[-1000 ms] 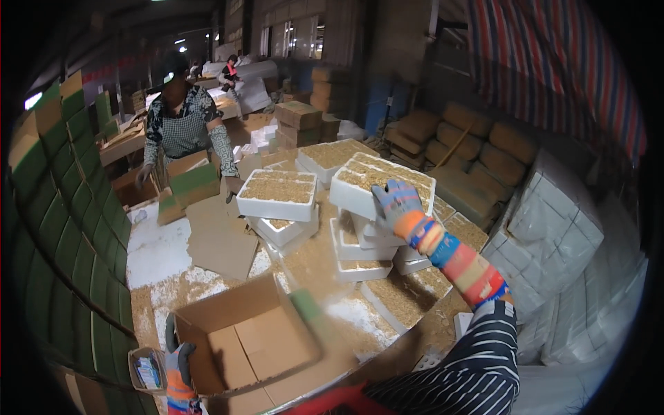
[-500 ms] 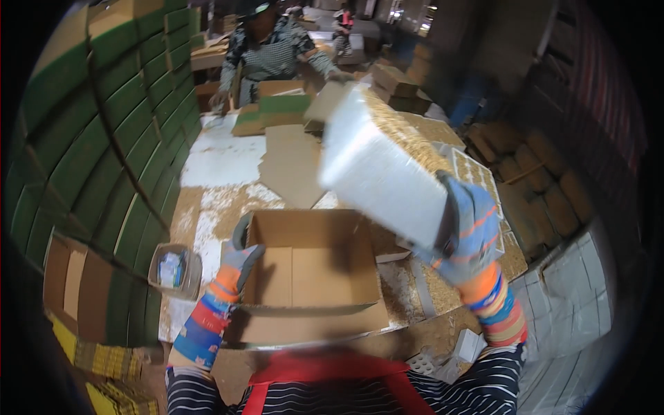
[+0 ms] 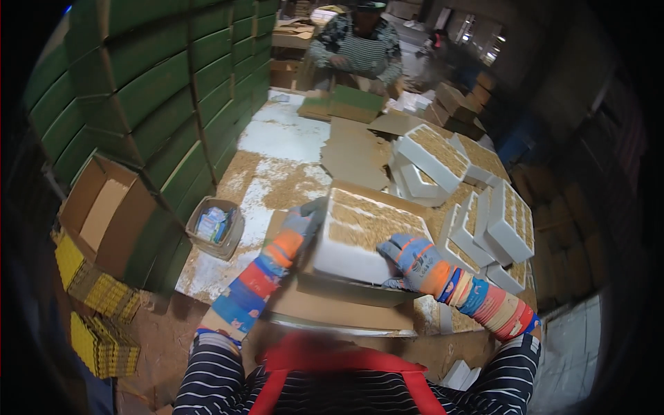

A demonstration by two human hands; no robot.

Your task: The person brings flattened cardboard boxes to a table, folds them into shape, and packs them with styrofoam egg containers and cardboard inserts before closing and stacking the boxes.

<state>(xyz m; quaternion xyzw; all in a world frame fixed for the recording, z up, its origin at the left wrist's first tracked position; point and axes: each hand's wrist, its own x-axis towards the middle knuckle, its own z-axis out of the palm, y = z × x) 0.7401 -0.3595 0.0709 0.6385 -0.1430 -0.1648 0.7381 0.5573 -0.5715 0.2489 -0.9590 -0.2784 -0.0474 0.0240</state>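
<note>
A white foam box (image 3: 356, 259), topped with brownish shavings, sits partly inside an open cardboard box (image 3: 356, 290), slightly tilted. My gloved right hand (image 3: 417, 263) grips its near right edge, with the fingers bent over the shavings side. At the left, my gloved left hand (image 3: 303, 223) wraps around the cardboard box's left wall beside the foam; its fingertips are partly hidden. Both hands wear grey-blue gloves with colourful sleeves over the wrists.
More shavings-topped foam boxes (image 3: 432, 155) lie stacked and leaning at the right. Green cartons (image 3: 162, 90) form a wall on the left, near a small tub (image 3: 235, 238) of packets. Flat cardboard (image 3: 353, 149) lies beyond, where a person (image 3: 360, 52) works at a green carton.
My right hand has brought the foam box down and left from the air into the cardboard box. My left hand stays at the box's left wall. The view has turned right.
</note>
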